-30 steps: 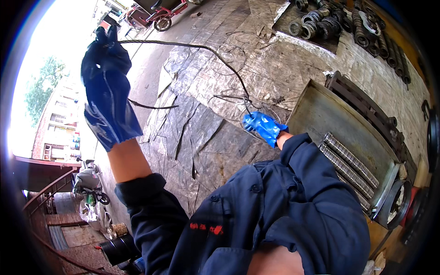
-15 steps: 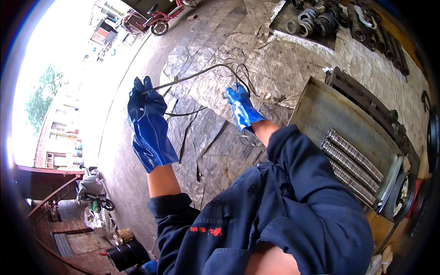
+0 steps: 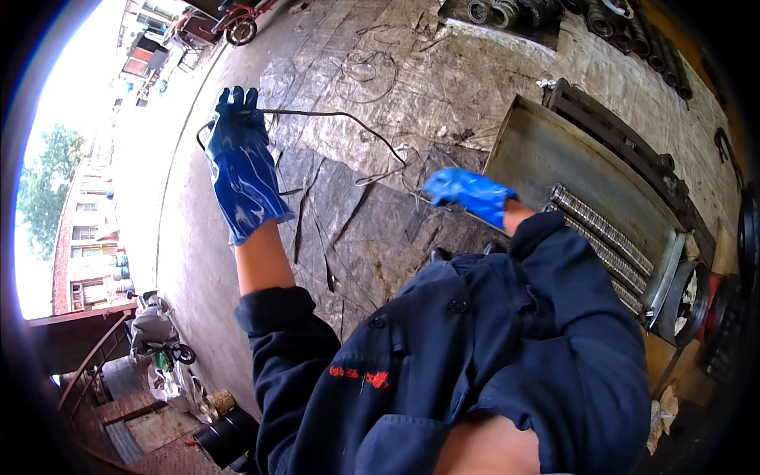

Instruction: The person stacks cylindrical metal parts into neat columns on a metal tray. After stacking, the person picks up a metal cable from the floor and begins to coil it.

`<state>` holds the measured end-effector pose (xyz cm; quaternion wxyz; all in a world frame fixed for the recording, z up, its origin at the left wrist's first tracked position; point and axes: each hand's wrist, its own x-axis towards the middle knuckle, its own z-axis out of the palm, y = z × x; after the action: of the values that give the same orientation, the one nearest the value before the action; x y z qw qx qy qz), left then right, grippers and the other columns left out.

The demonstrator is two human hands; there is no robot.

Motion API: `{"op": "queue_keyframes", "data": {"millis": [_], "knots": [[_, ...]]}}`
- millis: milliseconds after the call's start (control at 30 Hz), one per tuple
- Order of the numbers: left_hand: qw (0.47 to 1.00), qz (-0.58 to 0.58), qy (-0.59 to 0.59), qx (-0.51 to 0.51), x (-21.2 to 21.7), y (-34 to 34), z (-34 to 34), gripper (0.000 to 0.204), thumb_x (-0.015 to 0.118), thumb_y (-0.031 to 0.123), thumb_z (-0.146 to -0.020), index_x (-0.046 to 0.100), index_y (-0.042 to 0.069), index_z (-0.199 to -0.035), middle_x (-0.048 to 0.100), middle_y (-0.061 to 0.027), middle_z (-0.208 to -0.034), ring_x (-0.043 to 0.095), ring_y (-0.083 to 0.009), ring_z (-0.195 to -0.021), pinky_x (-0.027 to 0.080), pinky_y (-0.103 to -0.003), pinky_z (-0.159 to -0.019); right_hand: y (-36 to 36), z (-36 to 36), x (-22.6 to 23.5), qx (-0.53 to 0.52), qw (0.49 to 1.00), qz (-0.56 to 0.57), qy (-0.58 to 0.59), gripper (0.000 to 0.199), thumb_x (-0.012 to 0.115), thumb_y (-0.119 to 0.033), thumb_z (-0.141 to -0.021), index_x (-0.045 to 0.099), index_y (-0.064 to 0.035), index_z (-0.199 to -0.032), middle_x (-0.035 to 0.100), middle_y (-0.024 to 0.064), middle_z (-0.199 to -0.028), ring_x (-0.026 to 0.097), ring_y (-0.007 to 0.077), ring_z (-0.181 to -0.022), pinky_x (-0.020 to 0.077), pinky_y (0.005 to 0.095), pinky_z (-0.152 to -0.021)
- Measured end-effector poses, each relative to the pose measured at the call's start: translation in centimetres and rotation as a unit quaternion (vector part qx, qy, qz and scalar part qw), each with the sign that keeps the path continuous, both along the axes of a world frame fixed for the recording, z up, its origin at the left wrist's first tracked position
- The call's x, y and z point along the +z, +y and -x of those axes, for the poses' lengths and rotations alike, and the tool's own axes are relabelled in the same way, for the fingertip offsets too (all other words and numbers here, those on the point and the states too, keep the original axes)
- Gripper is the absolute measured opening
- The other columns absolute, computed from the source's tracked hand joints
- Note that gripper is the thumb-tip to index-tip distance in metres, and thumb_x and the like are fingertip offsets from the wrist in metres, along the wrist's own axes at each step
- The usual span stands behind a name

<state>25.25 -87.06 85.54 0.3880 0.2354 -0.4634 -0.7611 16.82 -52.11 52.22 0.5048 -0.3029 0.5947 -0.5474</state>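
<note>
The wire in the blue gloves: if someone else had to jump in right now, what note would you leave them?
Left hand: raised in a blue glove, gripping one end of the thin dark wire.
Right hand: blue glove, lower, by the wire's other end near the metal tray; its grip is hard to make out.
The wire arcs between both hands above the patched floor.
Done: wire lifted and stretched out.
Left: wire not laid down anywhere; more loose wires lie on the floor.

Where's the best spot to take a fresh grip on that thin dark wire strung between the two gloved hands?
Probably the raised arc of the wire, midway between the left hand and right hand. It appears to lift off the floor there, so come from above and close fingers across it.
</note>
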Motion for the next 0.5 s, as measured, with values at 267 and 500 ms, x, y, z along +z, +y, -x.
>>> {"op": "queue_keyframes", "data": {"millis": [267, 500], "knots": [[0.999, -0.002, -0.005, -0.033, 2.3, -4.0, -1.3, 0.044, 0.045, 0.026, -0.111, 0.052, 0.01, -0.151, 0.062, 0.004, -0.147, 0.056, -0.0199, -0.134, 0.048, -0.022, -0.06, 11.2, 4.5, -6.2, -0.162, 0.939, -0.232, 0.196, 0.03, 0.07, -0.032, -0.096, 0.073, -0.0085, -0.115, 0.078, 0.0119, -0.098, 0.071, 0.0196, -0.076, 0.0565, 0.0368, -0.07], [0.987, 0.097, -0.03, -0.121, 12.9, -1.3, -6.6, 0.013, 0.06, 0.019, -0.105, 0.068, 0.011, -0.111, 0.076, -0.007, -0.097, 0.062, -0.0118, -0.07, 0.048, -0.027, -0.061, 0.1, 3.3, 3.6, -0.144, 0.837, -0.163, 0.503, 0.053, 0.072, -0.03, -0.089, 0.061, -0.0087, -0.137, 0.069, 0.0219, -0.123, 0.069, 0.0391, -0.113, 0.0567, 0.0485, -0.094]]}}
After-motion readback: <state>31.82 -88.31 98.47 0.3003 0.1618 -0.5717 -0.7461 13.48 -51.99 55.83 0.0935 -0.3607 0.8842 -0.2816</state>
